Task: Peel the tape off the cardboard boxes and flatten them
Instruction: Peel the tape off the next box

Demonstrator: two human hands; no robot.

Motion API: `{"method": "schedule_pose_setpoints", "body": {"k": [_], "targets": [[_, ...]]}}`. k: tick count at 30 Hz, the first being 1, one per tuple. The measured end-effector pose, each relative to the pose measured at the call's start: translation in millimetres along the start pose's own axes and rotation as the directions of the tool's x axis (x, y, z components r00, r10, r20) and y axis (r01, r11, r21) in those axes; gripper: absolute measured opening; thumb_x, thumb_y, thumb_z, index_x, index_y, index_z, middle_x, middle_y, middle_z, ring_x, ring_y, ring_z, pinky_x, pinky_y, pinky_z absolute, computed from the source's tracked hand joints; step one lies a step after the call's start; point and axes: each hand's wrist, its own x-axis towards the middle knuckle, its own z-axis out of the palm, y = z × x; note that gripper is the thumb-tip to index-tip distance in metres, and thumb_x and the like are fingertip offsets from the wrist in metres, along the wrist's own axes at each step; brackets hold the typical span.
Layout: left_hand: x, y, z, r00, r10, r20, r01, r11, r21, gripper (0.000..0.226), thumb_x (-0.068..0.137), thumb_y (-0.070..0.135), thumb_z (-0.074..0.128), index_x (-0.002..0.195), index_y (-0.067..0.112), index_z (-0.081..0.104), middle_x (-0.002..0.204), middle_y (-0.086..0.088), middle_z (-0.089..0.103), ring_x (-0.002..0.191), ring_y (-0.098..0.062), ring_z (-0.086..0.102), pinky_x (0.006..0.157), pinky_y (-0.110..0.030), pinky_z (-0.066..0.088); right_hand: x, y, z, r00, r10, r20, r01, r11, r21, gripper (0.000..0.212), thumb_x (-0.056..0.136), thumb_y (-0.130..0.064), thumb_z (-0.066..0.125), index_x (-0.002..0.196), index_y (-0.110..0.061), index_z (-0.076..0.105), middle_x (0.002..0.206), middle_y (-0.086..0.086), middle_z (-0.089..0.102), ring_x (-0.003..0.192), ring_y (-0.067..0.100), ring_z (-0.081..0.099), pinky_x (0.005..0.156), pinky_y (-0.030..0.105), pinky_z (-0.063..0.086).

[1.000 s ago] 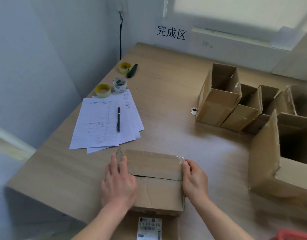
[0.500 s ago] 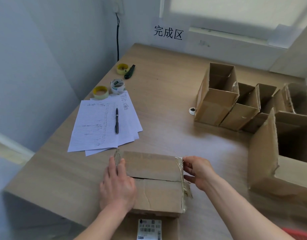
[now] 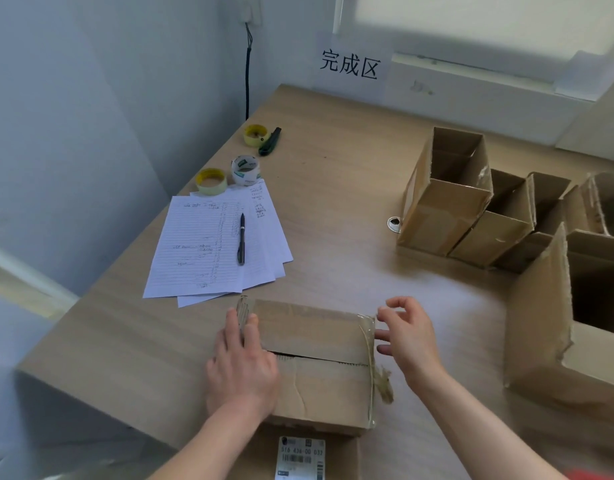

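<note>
While the left hand [image 3: 241, 372] presses flat on the box [image 3: 319, 362], the empty, open right hand [image 3: 407, 336] could tear the crumpled tape [image 3: 383, 384] short.

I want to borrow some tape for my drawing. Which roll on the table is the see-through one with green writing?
Find the sheets of paper with the pen at the table's left side. Just past their far edge sit two rolls side by side. Pick the clear roll on the right, with green print, taller than the flat yellow roll next to it.
</note>
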Motion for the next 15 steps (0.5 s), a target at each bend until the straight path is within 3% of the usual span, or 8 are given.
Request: {"method": "schedule_pose_setpoints", "body": {"k": [2, 6, 9, 12, 15], "targets": [[0.2, 1.3, 1.0, 1.000, -0.003, 0.001, 0.003, 1.000, -0.008, 0.059, 0.094, 0.033, 0.034, 0.152, 0.028, 0.020, 0.165, -0.004, 0.002, 0.146, -0.023, 0.021, 0.105, -0.041, 0.038, 9.1, -5.7, -2.1, 0.992, 0.113, 0.057, -0.111, 0.993, -0.045, 0.021, 0.092, -0.039, 0.061, 0.103, -0.021, 0.059, 0.097, 0.003, 0.066, 0.074, 0.021, 0.072, 0.060, 0.035, 0.055], [0.1, 0.9, 0.8, 1.000, 0.004, 0.002, -0.004, 1.000, 0.000, 0.060, 0.093, 0.032, 0.033, 0.152, 0.028, 0.019, 0.165, -0.003, 0.002, 0.146, -0.023, 0.021, 0.105, -0.040, 0.038, 22.4, -15.1, 2.7, 0.980, 0.168, 0.104, -0.128, 0.939, -0.318, 0.032, 0.088, -0.027, 0.067, 0.073, 0.001, 0.067, 0.072, 0.012, 0.068, 0.060, 0.024, 0.063, 0.063, 0.043, 0.059], [0.1, 0.5, 1.0, 1.000, 0.003, -0.007, -0.003, 1.000, -0.005, 0.060, 0.093, 0.032, 0.034, 0.151, 0.028, 0.021, 0.165, -0.004, 0.003, 0.145, -0.023, 0.022, 0.104, -0.040, 0.038, 28.2, -17.8, 2.8, 0.993, 0.076, 0.093, -0.026, 0.892, -0.451, 0.024, 0.088, -0.024, 0.068, 0.068, -0.010, 0.071, 0.067, 0.007, 0.072, 0.061, 0.021, 0.063, 0.055, 0.037, 0.052], [0.4, -0.1, 1.1, 1.000, 0.001, -0.011, -0.002, 1.000, -0.004, 0.060, 0.092, 0.032, 0.034, 0.151, 0.028, 0.022, 0.165, -0.003, 0.004, 0.145, -0.023, 0.023, 0.103, -0.040, 0.039, 26.4, -15.2, 1.9, 0.990, -0.053, 0.132, 0.123, 0.779, -0.615, 0.031, 0.092, -0.029, 0.062, 0.064, -0.018, 0.063, 0.063, -0.003, 0.065, 0.064, 0.014, 0.057, 0.052, 0.028, 0.037], [0.0, 0.2, 1.5, 1.000, 0.002, -0.016, -0.002, 1.000, -0.002, 0.060, 0.093, 0.033, 0.034, 0.151, 0.028, 0.021, 0.165, -0.003, 0.004, 0.145, -0.022, 0.023, 0.103, -0.040, 0.039, 23.0, -6.1, 2.3, 0.986, -0.120, 0.117, 0.165, 0.819, -0.550, 0.032, 0.096, -0.031, 0.058, 0.068, -0.015, 0.059, 0.068, -0.001, 0.063, 0.068, 0.018, 0.057, 0.058, 0.032, 0.040]]}}
